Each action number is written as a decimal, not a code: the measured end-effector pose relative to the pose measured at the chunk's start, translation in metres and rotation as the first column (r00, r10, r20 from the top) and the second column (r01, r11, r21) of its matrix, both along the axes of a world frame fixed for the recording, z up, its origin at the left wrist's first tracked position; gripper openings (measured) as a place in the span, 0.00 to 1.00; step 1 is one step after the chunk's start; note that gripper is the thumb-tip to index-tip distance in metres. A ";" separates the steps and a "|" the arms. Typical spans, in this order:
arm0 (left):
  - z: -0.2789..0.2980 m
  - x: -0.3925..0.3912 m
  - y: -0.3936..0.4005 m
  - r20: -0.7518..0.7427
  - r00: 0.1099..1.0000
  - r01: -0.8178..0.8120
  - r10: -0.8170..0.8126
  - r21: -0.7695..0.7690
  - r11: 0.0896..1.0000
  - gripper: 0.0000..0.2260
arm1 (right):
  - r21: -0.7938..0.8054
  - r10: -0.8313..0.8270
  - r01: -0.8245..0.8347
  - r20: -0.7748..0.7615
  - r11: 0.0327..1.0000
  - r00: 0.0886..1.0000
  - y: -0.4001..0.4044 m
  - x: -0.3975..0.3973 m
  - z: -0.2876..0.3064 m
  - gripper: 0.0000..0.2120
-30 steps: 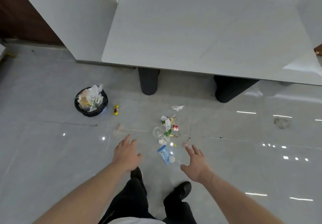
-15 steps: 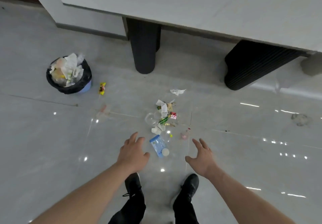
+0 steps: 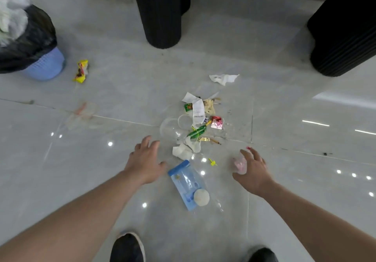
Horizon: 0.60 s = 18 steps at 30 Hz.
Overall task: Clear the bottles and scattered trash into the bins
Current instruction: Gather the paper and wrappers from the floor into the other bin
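Trash lies scattered on the grey tile floor. A blue plastic package (image 3: 186, 183) with a round white piece on it lies between my hands. Beyond it are crumpled white paper (image 3: 182, 151), a clear plastic cup (image 3: 169, 128), a receipt (image 3: 198, 111), a green wrapper (image 3: 197, 131) and a red wrapper (image 3: 216, 123). My left hand (image 3: 145, 160) hovers open just left of the package. My right hand (image 3: 253, 170) is spread beside a small clear pinkish wrapper (image 3: 239, 164), which sits between thumb and forefinger. A blue bin (image 3: 47, 66) lined with a black bag stands at far left, full of white paper.
A yellow snack wrapper (image 3: 81, 71) lies next to the bin. A torn white tissue (image 3: 223, 78) lies farther back. Two black ribbed table legs (image 3: 162, 11) (image 3: 343, 27) stand behind the pile. My black shoes (image 3: 128, 247) are at the bottom edge.
The view has dropped closer to the floor and forward. Both hands have come down to the trash; the right hand has reached the pinkish wrapper.
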<state>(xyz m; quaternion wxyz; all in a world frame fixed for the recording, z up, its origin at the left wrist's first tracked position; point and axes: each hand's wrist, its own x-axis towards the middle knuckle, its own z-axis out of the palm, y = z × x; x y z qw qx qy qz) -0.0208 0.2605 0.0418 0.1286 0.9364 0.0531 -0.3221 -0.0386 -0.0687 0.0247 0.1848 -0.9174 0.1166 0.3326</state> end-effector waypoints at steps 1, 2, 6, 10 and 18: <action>-0.015 0.013 0.000 0.038 0.999 -0.010 0.011 -0.008 1.000 0.33 | -0.005 0.008 -0.008 0.015 1.000 1.000 -0.004 0.010 -0.015 0.43; -0.029 0.025 0.000 0.072 0.997 -0.023 0.024 -0.015 1.000 0.33 | -0.008 0.018 -0.018 0.036 1.000 0.999 -0.007 0.020 -0.028 0.42; -0.065 0.058 0.000 0.133 0.991 -0.027 0.029 -0.019 0.999 0.35 | -0.038 0.063 -0.060 0.105 0.997 0.992 -0.009 0.062 -0.053 0.42; -0.066 0.076 -0.007 0.142 0.980 0.136 -0.137 0.014 0.991 0.37 | -0.053 0.130 -0.125 0.104 0.991 0.986 -0.009 0.078 -0.049 0.40; -0.046 0.089 -0.041 0.188 0.900 0.392 -0.394 0.049 0.919 0.37 | -0.093 0.221 -0.217 0.037 0.972 0.974 -0.012 0.055 -0.035 0.39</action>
